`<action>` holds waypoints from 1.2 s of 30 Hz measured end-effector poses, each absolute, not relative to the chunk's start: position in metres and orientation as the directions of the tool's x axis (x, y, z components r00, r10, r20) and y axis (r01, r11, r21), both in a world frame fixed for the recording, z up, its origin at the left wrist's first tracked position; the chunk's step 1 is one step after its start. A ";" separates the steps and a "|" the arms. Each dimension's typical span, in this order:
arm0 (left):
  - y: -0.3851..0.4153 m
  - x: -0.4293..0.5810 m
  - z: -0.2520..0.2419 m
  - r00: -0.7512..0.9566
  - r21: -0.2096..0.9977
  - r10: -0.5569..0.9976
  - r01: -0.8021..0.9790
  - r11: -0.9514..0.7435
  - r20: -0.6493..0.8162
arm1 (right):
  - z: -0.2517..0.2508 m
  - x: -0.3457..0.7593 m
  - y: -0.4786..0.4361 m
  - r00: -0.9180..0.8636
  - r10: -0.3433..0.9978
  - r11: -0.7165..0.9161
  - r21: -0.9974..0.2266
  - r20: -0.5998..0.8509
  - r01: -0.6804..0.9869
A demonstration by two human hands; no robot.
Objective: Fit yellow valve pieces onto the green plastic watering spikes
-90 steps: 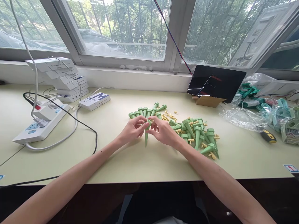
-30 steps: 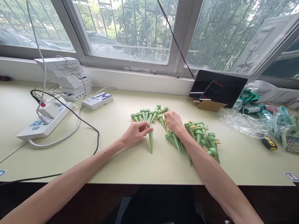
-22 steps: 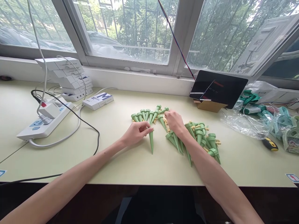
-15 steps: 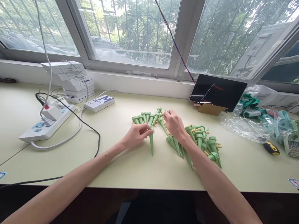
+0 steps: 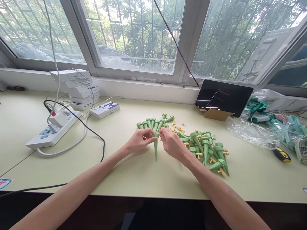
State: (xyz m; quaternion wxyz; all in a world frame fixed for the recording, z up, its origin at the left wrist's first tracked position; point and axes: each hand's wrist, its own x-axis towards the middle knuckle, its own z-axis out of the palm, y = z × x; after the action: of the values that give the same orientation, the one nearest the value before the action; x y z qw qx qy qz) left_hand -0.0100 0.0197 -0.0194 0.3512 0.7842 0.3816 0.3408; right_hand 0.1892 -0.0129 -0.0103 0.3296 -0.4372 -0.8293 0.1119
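My left hand (image 5: pixel 142 139) is closed round the capped top of a green plastic watering spike (image 5: pixel 155 150), whose tip points down toward me. Close beside it on the right, my right hand (image 5: pixel 171 140) has its thumb and fingers pinched together; whatever is between them is hidden. Beyond both hands, several green spikes (image 5: pixel 148 122) lie in a fan with their caps facing away. Small yellow valve pieces (image 5: pixel 178 127) are scattered behind my right hand. To the right lies a heap of green spikes (image 5: pixel 206 145), many with yellow pieces attached.
A power strip (image 5: pixel 54 131) with cables and a stack of white boxes (image 5: pixel 80 89) stand on the left, with a single white box (image 5: pixel 105 109) nearby. A dark tablet (image 5: pixel 224 97) leans at the back right. Plastic bags (image 5: pixel 254 132) and a yellow-black tool handle (image 5: pixel 282 154) lie far right.
My right hand has moved from the scattered yellow pieces toward me and left, up to the spike. My left hand keeps hold of that spike. The view has shifted slightly.
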 end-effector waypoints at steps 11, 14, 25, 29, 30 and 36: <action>0.020 -0.010 -0.015 0.420 0.828 0.855 0.328 -0.455 0.303 | -0.019 0.188 -0.005 -0.277 0.808 0.581 -0.630 0.519 0.515; 0.020 -0.011 -0.015 0.396 0.864 0.874 0.290 -0.411 0.283 | -0.023 0.188 -0.003 -0.249 0.829 0.555 -0.678 0.501 0.482; 0.021 -0.009 -0.013 0.367 0.925 0.898 0.192 -0.328 0.242 | -0.022 0.182 -0.008 -0.174 0.870 0.489 -0.759 0.462 0.429; 0.019 -0.009 -0.010 0.356 0.938 0.906 0.167 -0.302 0.229 | -0.024 0.182 -0.009 -0.199 0.868 0.496 -0.775 0.455 0.391; 0.018 -0.009 -0.010 0.359 0.940 0.906 0.166 -0.298 0.224 | -0.025 0.182 -0.009 -0.209 0.866 0.499 -0.781 0.453 0.376; 0.016 -0.008 -0.008 0.400 0.933 0.892 0.190 -0.307 0.212 | -0.026 0.180 -0.011 -0.240 0.861 0.508 -0.786 0.449 0.352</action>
State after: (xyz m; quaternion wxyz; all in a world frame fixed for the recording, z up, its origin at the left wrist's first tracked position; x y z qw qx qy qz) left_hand -0.0081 0.0161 -0.0082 0.4477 0.7069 0.3825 0.3920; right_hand 0.1796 -0.0111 -0.0256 0.4594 -0.4112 -0.7370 0.2770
